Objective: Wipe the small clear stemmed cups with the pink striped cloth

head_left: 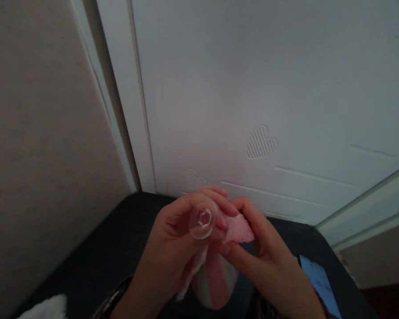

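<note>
Nearest the camera, a clear round-ended piece (202, 220) is held above the worktop (119, 239), between the two hands. Its circular face points up toward the viewer, with an angular, pale-edged mark at its centre. Seen nearly end-on, its long axis appears to run away from the camera, down toward the worktop; its full length is hidden by the fingers.

Pink cloth (238, 229) is bunched just beside the clear piece, on its right. A rounded part with pink and white stripes (217, 281) shows below the hands, its curved end toward the person; whether it joins the clear piece cannot be determined.

Left hand (177, 241): grip closed around the clear piece, fingertips reaching over to the cloth. Right hand (264, 254): grip pinching the cloth between thumb and fingers. A dark band (115, 297) shows at the left wrist.

Outward, the worktop is black. A phone (319, 281) with a pale blue screen lies on it beside the right wrist; white material (48, 309) enters at lower left. Behind stands a white panel (202, 88) bearing striped heart reliefs (262, 142), with a beige wall (46, 133) at left.
</note>
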The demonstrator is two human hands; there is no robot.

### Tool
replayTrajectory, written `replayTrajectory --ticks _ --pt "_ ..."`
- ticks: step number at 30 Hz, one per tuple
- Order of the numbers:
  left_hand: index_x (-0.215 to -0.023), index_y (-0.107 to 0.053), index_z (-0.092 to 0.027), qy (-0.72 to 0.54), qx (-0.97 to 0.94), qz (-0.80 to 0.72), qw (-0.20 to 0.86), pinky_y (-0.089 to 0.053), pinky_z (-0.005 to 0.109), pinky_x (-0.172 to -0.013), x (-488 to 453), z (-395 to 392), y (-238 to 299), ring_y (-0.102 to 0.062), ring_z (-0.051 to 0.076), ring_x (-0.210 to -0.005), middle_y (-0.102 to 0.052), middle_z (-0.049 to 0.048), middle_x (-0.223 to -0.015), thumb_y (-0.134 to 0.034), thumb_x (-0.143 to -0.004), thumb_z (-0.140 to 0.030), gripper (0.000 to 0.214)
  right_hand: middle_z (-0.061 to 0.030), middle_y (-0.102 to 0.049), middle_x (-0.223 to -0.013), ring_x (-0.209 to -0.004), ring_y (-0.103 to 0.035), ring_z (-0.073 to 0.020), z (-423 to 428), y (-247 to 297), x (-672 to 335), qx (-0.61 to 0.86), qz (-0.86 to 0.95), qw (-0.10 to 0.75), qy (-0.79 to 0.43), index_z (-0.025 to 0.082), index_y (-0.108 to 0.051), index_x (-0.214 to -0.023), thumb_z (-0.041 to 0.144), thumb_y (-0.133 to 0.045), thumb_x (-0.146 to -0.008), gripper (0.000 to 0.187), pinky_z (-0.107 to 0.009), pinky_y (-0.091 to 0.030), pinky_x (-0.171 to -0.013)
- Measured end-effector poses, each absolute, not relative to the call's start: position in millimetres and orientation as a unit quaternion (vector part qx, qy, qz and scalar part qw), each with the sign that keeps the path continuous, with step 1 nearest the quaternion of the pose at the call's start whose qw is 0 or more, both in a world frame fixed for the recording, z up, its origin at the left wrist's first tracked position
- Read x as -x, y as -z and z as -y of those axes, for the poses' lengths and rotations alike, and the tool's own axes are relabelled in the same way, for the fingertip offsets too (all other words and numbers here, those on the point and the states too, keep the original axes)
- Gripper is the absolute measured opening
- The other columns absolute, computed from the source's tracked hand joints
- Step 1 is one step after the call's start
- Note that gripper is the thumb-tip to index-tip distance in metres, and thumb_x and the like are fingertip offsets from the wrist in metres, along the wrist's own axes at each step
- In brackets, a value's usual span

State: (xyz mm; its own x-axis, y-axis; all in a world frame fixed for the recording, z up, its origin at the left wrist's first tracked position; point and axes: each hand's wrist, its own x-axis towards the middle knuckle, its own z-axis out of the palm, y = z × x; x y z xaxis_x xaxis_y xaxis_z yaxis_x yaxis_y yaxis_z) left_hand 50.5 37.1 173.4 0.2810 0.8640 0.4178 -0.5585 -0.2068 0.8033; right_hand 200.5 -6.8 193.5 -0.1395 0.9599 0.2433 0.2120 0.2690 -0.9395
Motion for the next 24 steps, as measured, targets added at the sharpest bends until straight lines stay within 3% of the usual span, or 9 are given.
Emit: replayTrajectory --ticks 4,8,12,17,22,24 --pt "-0.071 -0.076 -0.026 -0.564 -0.520 -0.201 0.609 -0.048 0.021 -0.093 -49 -41 -178 -0.063 0.018 -0.110 -0.072 -0.0025 -0.107 -0.083 -0.081 -0.024 0.012 0.0065 -0.069 -0.097 -0.089 -0.063 -0.0119 3 -192 -204 0.482 0.638 0.463 -0.383 0.027 -0.062 -0.106 0.020 -0.066 -0.090 0.018 -0.018 -0.048 -0.078" --pt "-0.090 -0.076 -0.028 -0.517 -0.581 -0.208 0.593 -0.050 0.017 -0.083 -45 -46 -177 -0.065 0.013 -0.095 -0.069 -0.0040 -0.101 -0.081 -0.081 -0.013 0.019 0.0059 -0.068 -0.093 -0.090 -0.063 -0.0132 2 -190 -212 0.496 0.660 0.457 -0.332 0.028 -0.063 -0.103 0.019 -0.063 -0.092 0.013 -0.019 -0.046 -0.075" --pt "-0.107 -0.072 -0.028 -0.512 -0.612 -0.227 0.558 -0.052 0.020 -0.078 -44 -49 -175 -0.065 0.015 -0.091 -0.070 -0.0009 -0.101 -0.078 -0.084 -0.019 0.025 0.0034 -0.071 -0.098 -0.094 -0.065 -0.0158 1 -189 -217 0.531 0.670 0.438 -0.278 0.027 -0.066 -0.104 0.017 -0.064 -0.091 0.017 -0.023 -0.046 -0.078" --pt "-0.089 -0.078 -0.023 -0.472 -0.701 -0.291 0.448 -0.050 0.024 -0.075 -43 -53 -178 -0.066 0.018 -0.085 -0.072 0.0013 -0.090 -0.074 -0.086 -0.018 0.006 0.0007 -0.071 -0.098 -0.089 -0.064 -0.0176 -2 -186 -217 0.553 0.672 0.414 -0.266 0.024 -0.067 -0.104 0.017 -0.066 -0.089 0.017 -0.027 -0.046 -0.078" --pt "-0.087 -0.080 -0.023 -0.489 -0.689 -0.289 0.450 -0.052 0.025 -0.073 -39 -54 -181 -0.068 0.020 -0.083 -0.075 0.0024 -0.087 -0.078 -0.082 -0.019 0.006 -0.0001 -0.069 -0.118 -0.107 -0.063 -0.0204 3 -185 -222 0.545 0.652 0.437 -0.297 0.030 -0.061 -0.123 0.024 -0.072 -0.085 0.040 -0.026 -0.049 -0.081" --pt "-0.086 -0.079 -0.022 -0.505 -0.680 -0.293 0.444 -0.053 0.024 -0.071 -39 -53 -181 -0.068 0.019 -0.080 -0.075 0.0020 -0.084 -0.081 -0.080 -0.019 0.006 0.0004 -0.069 -0.118 -0.108 -0.063 -0.0194 6 -187 -225 0.501 0.676 0.446 -0.305 0.032 -0.062 -0.124 0.030 -0.065 -0.092 0.032 -0.025 -0.049 -0.083"
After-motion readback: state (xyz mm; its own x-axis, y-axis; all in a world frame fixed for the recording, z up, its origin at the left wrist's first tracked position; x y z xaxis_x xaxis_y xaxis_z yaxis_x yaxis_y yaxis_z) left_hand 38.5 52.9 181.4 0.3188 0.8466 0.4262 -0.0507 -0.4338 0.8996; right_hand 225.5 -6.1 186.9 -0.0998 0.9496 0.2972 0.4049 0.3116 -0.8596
